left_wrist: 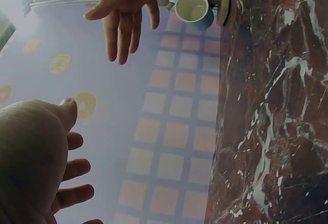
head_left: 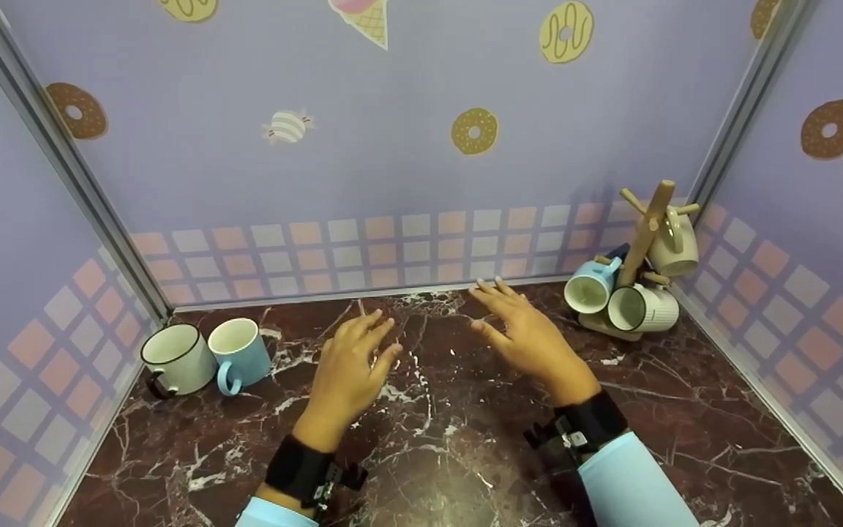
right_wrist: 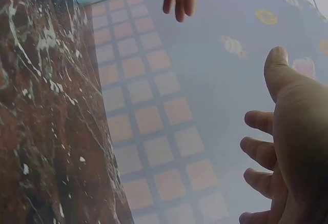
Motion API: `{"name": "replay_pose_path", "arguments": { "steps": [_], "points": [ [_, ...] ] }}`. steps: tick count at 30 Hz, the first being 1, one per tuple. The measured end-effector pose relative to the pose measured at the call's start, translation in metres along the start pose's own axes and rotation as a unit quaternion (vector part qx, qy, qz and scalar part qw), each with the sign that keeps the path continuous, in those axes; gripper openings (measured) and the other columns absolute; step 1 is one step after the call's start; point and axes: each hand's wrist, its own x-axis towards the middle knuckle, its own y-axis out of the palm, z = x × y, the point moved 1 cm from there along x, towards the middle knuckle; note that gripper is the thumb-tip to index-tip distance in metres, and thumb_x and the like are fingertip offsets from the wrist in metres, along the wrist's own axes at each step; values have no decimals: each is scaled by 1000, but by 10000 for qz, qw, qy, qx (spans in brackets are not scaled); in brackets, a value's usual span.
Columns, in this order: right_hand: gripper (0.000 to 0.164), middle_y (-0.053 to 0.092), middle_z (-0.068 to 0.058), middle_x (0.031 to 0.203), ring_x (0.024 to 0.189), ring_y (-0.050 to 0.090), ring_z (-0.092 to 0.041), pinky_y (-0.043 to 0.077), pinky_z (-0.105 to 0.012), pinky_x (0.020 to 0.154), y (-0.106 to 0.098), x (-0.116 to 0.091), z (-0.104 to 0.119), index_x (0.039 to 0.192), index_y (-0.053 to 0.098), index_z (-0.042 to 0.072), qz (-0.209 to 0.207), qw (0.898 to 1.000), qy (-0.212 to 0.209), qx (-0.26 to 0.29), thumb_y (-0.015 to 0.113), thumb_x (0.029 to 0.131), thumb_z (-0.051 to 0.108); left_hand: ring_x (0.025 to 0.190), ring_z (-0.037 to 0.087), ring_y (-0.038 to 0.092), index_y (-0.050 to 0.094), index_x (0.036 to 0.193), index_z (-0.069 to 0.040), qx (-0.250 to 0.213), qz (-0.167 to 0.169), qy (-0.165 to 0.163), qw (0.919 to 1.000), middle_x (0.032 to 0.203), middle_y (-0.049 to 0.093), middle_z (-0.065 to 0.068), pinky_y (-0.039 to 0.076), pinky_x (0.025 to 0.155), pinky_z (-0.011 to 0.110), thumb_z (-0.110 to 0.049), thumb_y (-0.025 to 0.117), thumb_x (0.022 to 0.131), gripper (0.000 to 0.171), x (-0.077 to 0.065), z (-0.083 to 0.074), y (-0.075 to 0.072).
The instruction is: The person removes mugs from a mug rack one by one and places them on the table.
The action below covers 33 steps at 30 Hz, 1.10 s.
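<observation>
My left hand (head_left: 352, 362) hovers over the middle-left of the table with its fingers spread and nothing in it. To its left stand a blue mug (head_left: 252, 366) and a white mug (head_left: 191, 362) with a black rim and dark handle, both upright. My right hand (head_left: 535, 344) is held out over the middle-right, fingers extended, holding nothing. Nearest to it is a wooden mug tree (head_left: 641, 245) bearing a light blue mug (head_left: 601, 277), a ribbed white mug (head_left: 661, 311) with a dark rim and a cream mug (head_left: 676, 252). Each wrist view shows both hands bare of any object.
The dark red marbled table (head_left: 458, 454) meets a purple back wall (head_left: 392, 176) with printed sweets and a tile band. Side walls close off left and right. Something dark blue (head_left: 617, 252) sits partly hidden behind the hanging light blue mug.
</observation>
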Motion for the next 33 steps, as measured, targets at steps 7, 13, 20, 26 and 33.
{"name": "replay_pose_path", "arguments": {
  "steps": [7, 13, 20, 26, 33],
  "points": [
    [71, 35, 4, 185, 178, 24, -32, 20, -65, 144, -11, 0, -12, 174, 46, 24, -128, 9994, 301, 131, 54, 115, 62, 166, 45, 44, 54, 169, -16, -86, 676, 89, 9976, 180, 47, 12, 35, 136, 73, -55, 58, 114, 68, -6, -15, 11],
    [66, 38, -1, 186, 177, 25, -37, 22, -69, 142, -20, 0, -24, 172, 51, 21, -292, 9975, 532, 369, 57, 116, 55, 170, 43, 38, 50, 172, -18, -131, 1032, 76, 9945, 184, 41, 9, 30, 139, 71, -56, 58, 113, 70, -12, -22, 23],
    [63, 41, -11, 184, 174, 29, -43, 21, -70, 142, -48, 4, -34, 168, 55, 13, -474, 9954, 792, 268, 56, 118, 52, 172, 41, 36, 48, 173, -20, -162, 1239, 227, 9919, 185, 39, 6, 27, 141, 69, -56, 59, 113, 71, -17, -34, 26],
    [66, 41, -17, 183, 170, 34, -48, 25, -73, 140, -96, 14, -39, 168, 53, 13, -447, 9917, 1187, -210, 56, 117, 55, 172, 38, 35, 47, 173, -22, -128, 1302, 444, 9904, 186, 37, 4, 27, 141, 68, -59, 57, 112, 72, -19, -44, 23],
    [70, 47, -26, 177, 166, 39, -54, 28, -76, 137, -162, 30, -61, 167, 53, 9, -623, 9844, 1529, -602, 57, 116, 58, 174, 34, 33, 46, 174, -24, -50, 1394, 676, 9879, 187, 35, 2, 28, 142, 65, -59, 57, 112, 73, -20, -53, 20]
  ]
}}
